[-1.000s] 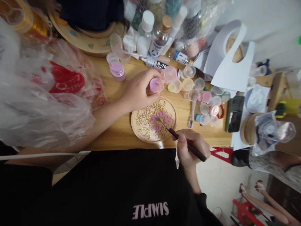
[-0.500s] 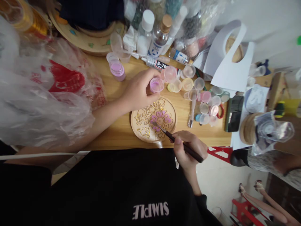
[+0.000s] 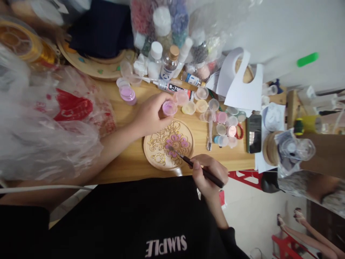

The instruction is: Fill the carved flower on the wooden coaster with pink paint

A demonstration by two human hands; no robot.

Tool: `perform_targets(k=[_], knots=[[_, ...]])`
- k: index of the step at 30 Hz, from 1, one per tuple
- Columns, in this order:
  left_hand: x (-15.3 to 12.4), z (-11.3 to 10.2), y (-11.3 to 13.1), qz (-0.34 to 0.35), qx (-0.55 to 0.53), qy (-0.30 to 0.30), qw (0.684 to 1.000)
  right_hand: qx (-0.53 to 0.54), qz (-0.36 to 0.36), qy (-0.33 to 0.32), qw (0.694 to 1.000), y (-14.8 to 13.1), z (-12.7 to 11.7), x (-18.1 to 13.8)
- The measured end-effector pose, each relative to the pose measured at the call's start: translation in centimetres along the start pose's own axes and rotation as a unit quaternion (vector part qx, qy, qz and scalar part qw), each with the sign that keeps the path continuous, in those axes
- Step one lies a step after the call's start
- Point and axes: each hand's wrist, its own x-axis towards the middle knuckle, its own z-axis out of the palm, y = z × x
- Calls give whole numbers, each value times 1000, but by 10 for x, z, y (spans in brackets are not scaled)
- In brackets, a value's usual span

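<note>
My left hand (image 3: 152,113) is closed round a small clear cup of purple paint (image 3: 169,108), just beyond the disc's far edge. In my right hand (image 3: 210,174) is a dark-handled paintbrush (image 3: 207,173), gripped like a pen. Its tip touches a petal on the round wooden disc (image 3: 150,158). Raised gold outlines of flowers and leaves cover the disc. The large flower (image 3: 177,145) has purple on several petals, while other outlined parts show pale wood.
Several small paint cups (image 3: 201,106) stand right of my left hand, near a glue tube (image 3: 175,88) and bottles (image 3: 168,64). Lidded purple pots (image 3: 128,94) and a plastic bag (image 3: 72,104) lie left. A phone (image 3: 254,133) rests at right; another person's legs (image 3: 304,239) show beyond.
The view has shifted, so the whole table sits lower and further left in the picture. Both hands keep their grips, and the brush tip stays on the purple flower.
</note>
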Motion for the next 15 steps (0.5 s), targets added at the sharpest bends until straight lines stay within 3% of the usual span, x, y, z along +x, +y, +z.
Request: perform_targets(k=[4, 9, 12, 15], knots=[[1, 0, 0, 7, -6, 1, 1000, 87, 147, 65, 983, 10, 8, -7], [1, -1, -1, 15, 0, 7, 1000, 254, 289, 156, 910, 23, 19, -2], [1, 0, -2, 25, 4, 14, 1000, 331, 310, 151, 878, 33, 15, 2], [1, 2, -3, 28, 13, 19, 999, 393, 321, 100, 856, 45, 5, 2]])
